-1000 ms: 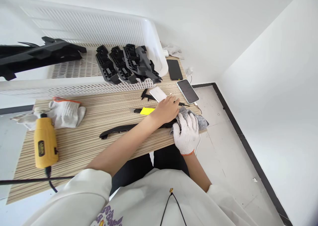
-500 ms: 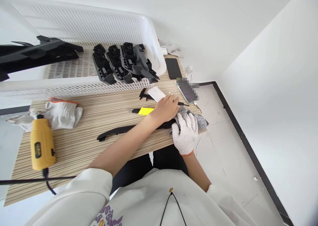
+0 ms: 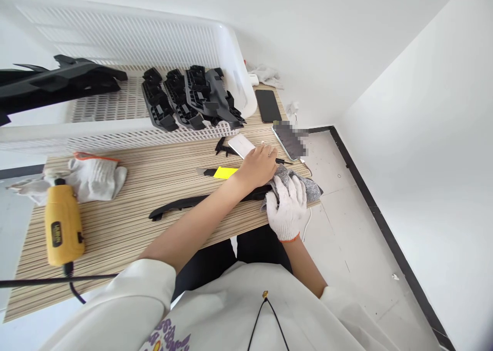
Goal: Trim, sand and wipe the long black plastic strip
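Note:
A long, thin black plastic trim piece lies along the front of the table, and its right end runs under a crumpled grey cloth. My right hand, in a white knitted glove with an orange cuff, grips the cloth over that end. Bare, my left hand reaches across the trim piece, its fingers curled at the cloth's upper left edge; their tips are hidden. Just left of that hand lies a yellow-handled utility knife. Behind it are a white flat object and a small black clip-like part.
A white plastic basket holding several black plastic parts stands at the back. A yellow corded heat-gun-like tool and white gloves are at left. Two phones, one dark and one blurred, lie by the right edge.
The view has shifted very slightly. Both hands stay in place on the cloth, and nothing else has visibly moved.

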The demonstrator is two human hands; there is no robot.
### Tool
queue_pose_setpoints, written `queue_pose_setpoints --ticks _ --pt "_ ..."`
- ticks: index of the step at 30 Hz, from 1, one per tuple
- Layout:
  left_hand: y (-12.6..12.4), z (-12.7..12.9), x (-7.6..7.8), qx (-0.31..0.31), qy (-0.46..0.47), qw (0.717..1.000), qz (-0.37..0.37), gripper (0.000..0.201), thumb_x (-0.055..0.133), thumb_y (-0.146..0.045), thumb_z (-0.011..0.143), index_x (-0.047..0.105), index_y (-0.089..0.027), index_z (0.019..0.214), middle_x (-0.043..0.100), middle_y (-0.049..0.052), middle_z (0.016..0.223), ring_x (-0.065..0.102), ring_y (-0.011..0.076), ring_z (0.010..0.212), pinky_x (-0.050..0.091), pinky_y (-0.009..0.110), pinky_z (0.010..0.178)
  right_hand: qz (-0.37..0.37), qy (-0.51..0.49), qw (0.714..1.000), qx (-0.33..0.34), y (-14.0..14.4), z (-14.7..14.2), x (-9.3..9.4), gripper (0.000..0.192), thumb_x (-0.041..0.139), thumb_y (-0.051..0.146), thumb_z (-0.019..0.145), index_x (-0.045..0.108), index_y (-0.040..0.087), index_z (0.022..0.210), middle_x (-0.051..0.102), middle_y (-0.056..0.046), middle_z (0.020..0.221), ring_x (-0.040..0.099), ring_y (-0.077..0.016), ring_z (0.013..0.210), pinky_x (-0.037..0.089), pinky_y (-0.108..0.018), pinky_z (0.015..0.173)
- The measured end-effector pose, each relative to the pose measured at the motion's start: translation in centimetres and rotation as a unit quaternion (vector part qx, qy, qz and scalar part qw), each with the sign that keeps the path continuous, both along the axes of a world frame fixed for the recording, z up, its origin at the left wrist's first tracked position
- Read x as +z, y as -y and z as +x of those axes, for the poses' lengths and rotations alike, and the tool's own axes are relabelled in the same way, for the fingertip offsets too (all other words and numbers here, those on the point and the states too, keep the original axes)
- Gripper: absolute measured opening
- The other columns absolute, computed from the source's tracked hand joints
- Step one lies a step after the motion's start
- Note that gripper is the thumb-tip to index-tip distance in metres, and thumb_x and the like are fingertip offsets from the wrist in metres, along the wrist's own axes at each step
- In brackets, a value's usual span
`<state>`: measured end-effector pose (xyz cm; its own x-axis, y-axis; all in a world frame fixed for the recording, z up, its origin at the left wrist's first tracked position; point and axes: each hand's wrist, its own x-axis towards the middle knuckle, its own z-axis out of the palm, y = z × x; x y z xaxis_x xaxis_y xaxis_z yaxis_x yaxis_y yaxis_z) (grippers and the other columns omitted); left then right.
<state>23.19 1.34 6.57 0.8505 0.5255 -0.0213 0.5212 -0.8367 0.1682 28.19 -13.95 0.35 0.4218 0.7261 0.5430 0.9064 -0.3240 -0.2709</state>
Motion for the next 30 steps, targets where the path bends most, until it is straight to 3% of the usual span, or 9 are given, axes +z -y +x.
queue_pose_setpoints --ticks 10,19,30 --pt "0.1 0.7 0.4 0.010 -0.018 1.000 0.017 0.055 0.040 -0.025 0.101 0.041 -0.001 0.150 0.047 0.025 0.151 0.039 0.0381 0.146 0.036 0.046 0.116 0.000 -0.001 1.000 0.001 0.0 -0.1 0.2 0.041 0.058 0.034 0.094 0.066 0.021 0.132 0.063 -0.012 0.137 0.048 -0.0295 0.140 0.035 -0.053 0.119" --pt "-2.1 2.7 0.1 0.038 -0.090 0.994 0.043 0.062 0.039 -0.020 0.101 0.025 0.000 0.158 0.038 0.036 0.152 0.036 0.0436 0.146 0.036 0.049 0.113 0.032 0.008 0.999 0.002 -0.1 -0.1 -0.1 0.039 0.060 0.032 0.093 0.069 0.020 0.128 0.065 -0.011 0.135 0.050 -0.0290 0.138 0.037 -0.052 0.118" --pt "-2.3 3.0 -0.4 0.026 -0.088 0.995 0.037 0.061 0.039 -0.023 0.102 0.024 -0.014 0.161 0.043 0.030 0.152 0.040 0.0429 0.144 0.040 0.050 0.109 0.025 0.011 1.000 0.004 -0.1 0.0 -0.3 0.039 0.059 0.032 0.092 0.068 0.021 0.128 0.065 -0.011 0.133 0.051 -0.0294 0.138 0.037 -0.054 0.118"
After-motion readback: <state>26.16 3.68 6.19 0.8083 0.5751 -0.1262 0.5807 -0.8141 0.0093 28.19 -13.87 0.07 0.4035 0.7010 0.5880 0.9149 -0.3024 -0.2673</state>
